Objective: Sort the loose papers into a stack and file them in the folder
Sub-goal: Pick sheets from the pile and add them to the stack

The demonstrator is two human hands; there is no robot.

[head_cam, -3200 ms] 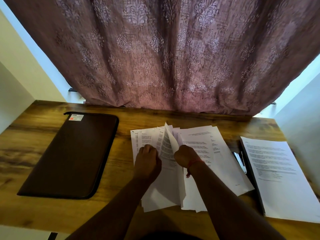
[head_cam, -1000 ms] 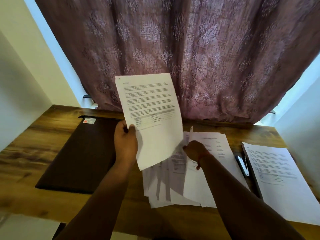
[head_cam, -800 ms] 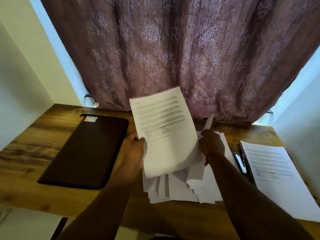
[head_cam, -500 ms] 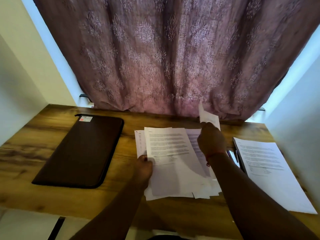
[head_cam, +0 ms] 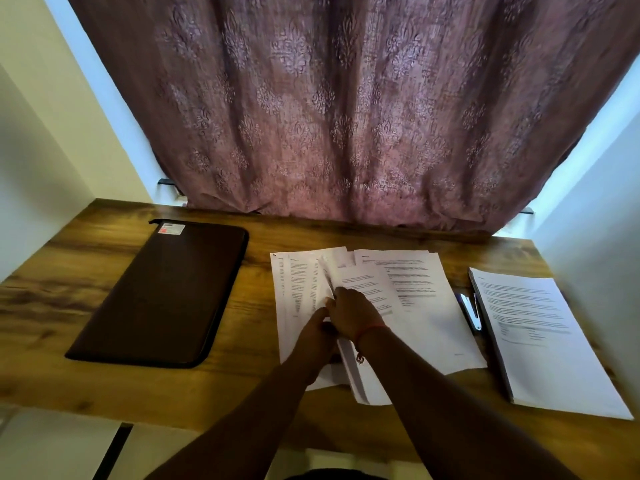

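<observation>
Head view: two hands, left hand [head_cam: 317, 332] and right hand [head_cam: 349, 313], meet on one fanned pile of loose papers [head_cam: 408, 299], fingers pinching sheets. One closed folder [head_cam: 162, 292] and one neat stack [head_cam: 540, 334] lie on the desk [head_cam: 52, 306].

We seem to be at a home desk: a wooden tabletop [head_cam: 104, 282] under our hands, a patterned curtain [head_cam: 346, 116] beyond them, plain walls either side.

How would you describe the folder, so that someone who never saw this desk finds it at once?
Start from the wooden desk in front of the purple curtain. On its left part, apart from the loose papers, lies the folder. It is the only dark brown, closed, zipped case, with a small sticker at its far corner.
</observation>
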